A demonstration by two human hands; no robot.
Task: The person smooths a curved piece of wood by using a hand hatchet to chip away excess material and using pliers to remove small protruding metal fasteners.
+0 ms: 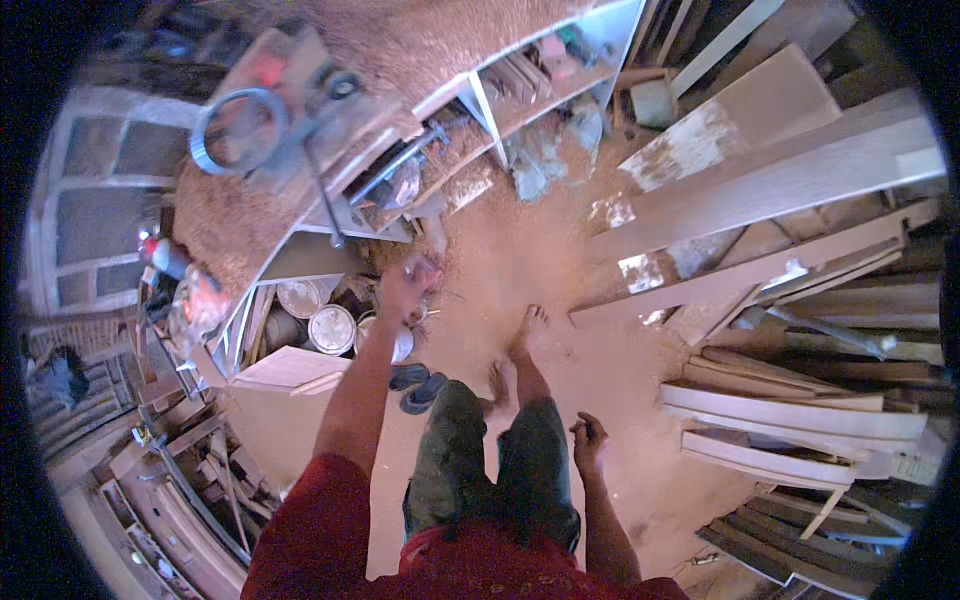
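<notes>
Small reddish thing (427,271) — blurred, kind unclear — at the left fingers (408,281)

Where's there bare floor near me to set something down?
Sawdusty floor lies bare between your right hand and the stacked boards, and ahead of your feet, between the open shelving and long planks. It's crowded beside your left hand, with buckets and slippers close by.

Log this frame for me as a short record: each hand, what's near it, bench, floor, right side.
Left hand: stretched forward, blurred; grip unclear
Near left hand: round tubs to its left
Right hand: low beside the right leg, fingers curled; contents unclear
Bench: brown debris on top, blue ring above it
Floor: dusty brown; dark slippers near the left leg
Right side: long wooden boards
</notes>
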